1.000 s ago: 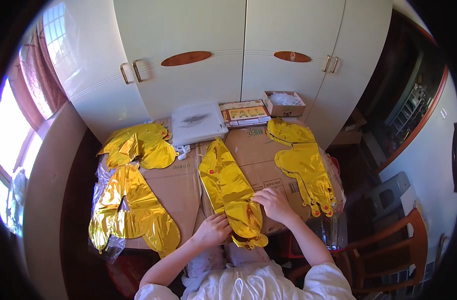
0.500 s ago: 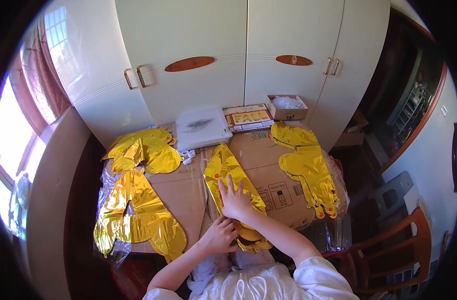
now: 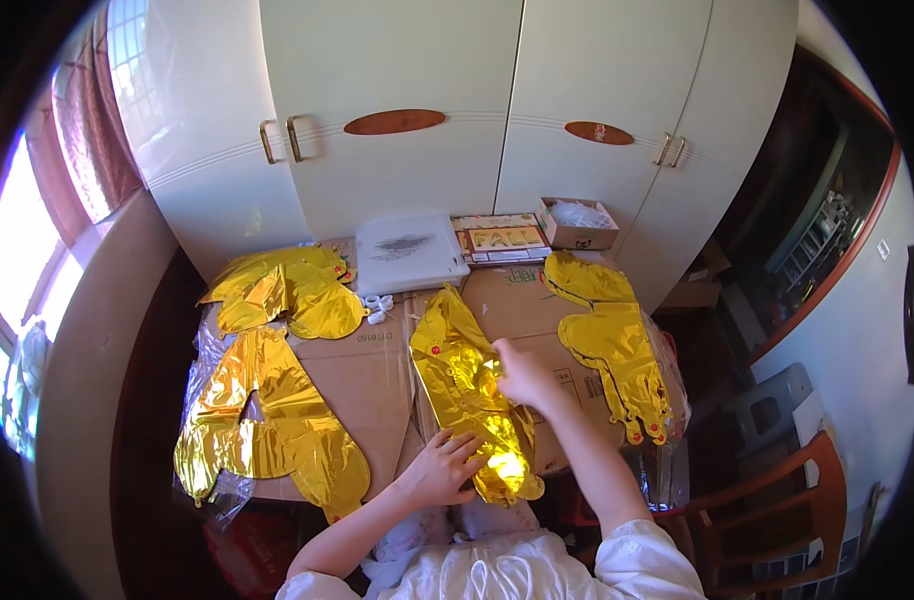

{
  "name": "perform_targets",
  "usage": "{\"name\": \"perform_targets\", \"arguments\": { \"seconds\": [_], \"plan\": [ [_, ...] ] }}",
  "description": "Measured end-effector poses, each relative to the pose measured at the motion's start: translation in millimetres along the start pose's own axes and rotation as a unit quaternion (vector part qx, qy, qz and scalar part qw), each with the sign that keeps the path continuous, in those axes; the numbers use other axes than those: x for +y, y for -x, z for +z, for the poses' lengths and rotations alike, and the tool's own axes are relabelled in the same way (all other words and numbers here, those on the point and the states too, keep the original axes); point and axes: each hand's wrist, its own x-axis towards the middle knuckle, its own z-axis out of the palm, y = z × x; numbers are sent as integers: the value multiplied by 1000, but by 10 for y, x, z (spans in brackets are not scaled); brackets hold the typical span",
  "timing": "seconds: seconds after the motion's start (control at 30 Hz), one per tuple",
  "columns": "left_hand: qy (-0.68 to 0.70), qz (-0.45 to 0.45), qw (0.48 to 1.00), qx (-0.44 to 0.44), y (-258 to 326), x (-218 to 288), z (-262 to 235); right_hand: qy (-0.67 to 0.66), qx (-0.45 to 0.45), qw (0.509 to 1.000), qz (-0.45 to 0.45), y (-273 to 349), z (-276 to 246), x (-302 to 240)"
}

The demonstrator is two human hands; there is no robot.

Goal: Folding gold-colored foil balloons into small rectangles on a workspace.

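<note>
A gold foil balloon (image 3: 457,375), deflated and crinkled, lies lengthwise down the middle of the cardboard-covered table. On its lower left part rests my left hand (image 3: 442,472), fingers apart and laid on the foil. My right hand (image 3: 525,376) is closed at the balloon's right edge, farther up; its fingers seem to pinch the foil, though the fingertips are partly hidden. Flat gold foil balloons lie on both sides: one with a hole in its middle (image 3: 277,425) at the near left, folded ones (image 3: 287,290) at the far left, and a stack (image 3: 617,350) at the right.
Along the back stand a whitish plastic case (image 3: 409,256), a flat printed box (image 3: 501,238) and a small open box (image 3: 579,225) of clear plastic pieces. White ribbon (image 3: 378,308) lies before the case. A wooden chair (image 3: 777,510) is at the right, cabinets (image 3: 397,60) behind.
My right hand has gone from spread on the foil to closed at its right edge, moving right and up. The lower foil has shifted and catches light. My left hand stays near its place, fingers more extended.
</note>
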Motion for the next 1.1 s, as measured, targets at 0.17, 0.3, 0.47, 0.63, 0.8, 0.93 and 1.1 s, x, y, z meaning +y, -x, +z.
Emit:
{"name": "perform_targets", "arguments": {
  "seconds": [0.17, 0.3, 0.47, 0.63, 0.8, 0.93, 1.1],
  "plan": [
    [4, 3, 1000, -3, -13, 16, -42, -165, -77, 982, 44, -86, -382, 824],
    [6, 6, 1000, -6, -6, 8, -19, 57, 106, 992, 27, 69, -587, 916],
    [6, 4, 1000, -6, -28, 25, -22, 163, 170, 947, -219, 224, -121, 141],
    [-5, 6, 1000, -17, -36, 16, -44, 266, 189, 908, -261, 220, 614, 39],
    [-3, 4, 1000, -21, -41, 29, -48, 186, 218, 931, -224, 146, 748, 225],
    [5, -7, 1000, -18, -14, 24, -25, -15, 235, 972, -20, 51, 473, 460],
    [7, -4, 1000, -18, -33, 33, -20, 51, 294, 954, 16, 72, 369, 1004]
  ]
}}
